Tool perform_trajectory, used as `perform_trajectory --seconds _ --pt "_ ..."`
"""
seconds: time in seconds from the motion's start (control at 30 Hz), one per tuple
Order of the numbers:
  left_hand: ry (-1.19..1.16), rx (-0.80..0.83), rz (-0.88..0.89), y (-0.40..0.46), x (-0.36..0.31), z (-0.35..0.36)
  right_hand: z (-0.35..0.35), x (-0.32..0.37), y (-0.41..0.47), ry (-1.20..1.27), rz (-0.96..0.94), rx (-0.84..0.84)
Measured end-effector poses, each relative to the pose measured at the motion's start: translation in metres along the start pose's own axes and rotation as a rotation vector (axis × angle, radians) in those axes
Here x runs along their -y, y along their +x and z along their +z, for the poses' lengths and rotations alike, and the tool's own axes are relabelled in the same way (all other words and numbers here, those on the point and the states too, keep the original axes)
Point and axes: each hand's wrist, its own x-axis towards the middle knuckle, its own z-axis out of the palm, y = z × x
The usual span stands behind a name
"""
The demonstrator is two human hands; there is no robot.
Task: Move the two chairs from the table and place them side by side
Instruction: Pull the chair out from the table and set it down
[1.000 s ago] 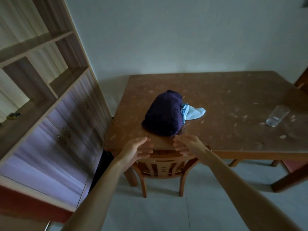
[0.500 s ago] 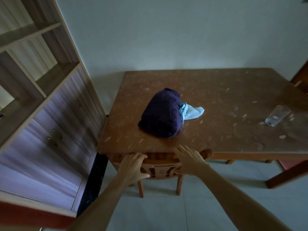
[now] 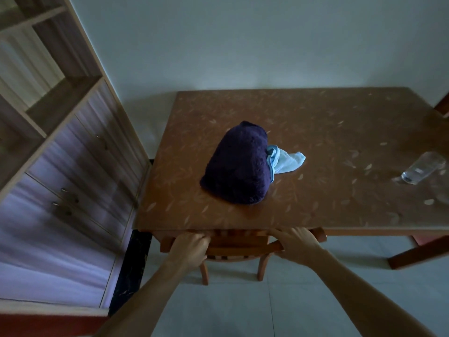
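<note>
A wooden chair (image 3: 237, 249) is tucked under the near edge of the brown table (image 3: 315, 132); only its curved top rail, back slats and two rear legs show. My left hand (image 3: 189, 249) is closed over the left end of the top rail. My right hand (image 3: 297, 244) grips the right end of the same rail. A second chair (image 3: 421, 239) shows only as a red seat corner under the table at the right, and a wooden piece at the far right edge may belong to another one.
A dark purple folded towel (image 3: 239, 166) with a light blue cloth (image 3: 284, 161) lies on the table near the chair. A glass (image 3: 422, 167) stands at the right. A tall shelf cabinet with drawers (image 3: 73, 178) stands close on the left. Grey tiled floor (image 3: 243, 307) lies behind the chair.
Both hands have dropped from hovering by the table edge onto the chair's top rail and closed on it. My view has moved nearer to the table.
</note>
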Motion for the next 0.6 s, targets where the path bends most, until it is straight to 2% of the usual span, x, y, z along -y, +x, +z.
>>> perform_trajectory --seconds 0.17,0.33,0.5,0.6 --pt "0.087 0.101 0.044 0.006 0.003 0.0 0.0 -0.004 0.005 0.028 0.04 0.067" --pt "0.098 0.144 0.066 0.003 0.002 -0.007 0.001 -0.009 0.006 -0.01 -0.02 0.051" --pt "0.035 0.093 0.028 0.002 0.0 -0.002 -0.008 -0.011 0.003 0.005 -0.133 -0.066" --pt "0.018 0.063 0.039 0.0 -0.004 -0.003 -0.009 -0.014 -0.004 -0.006 -0.155 -0.052"
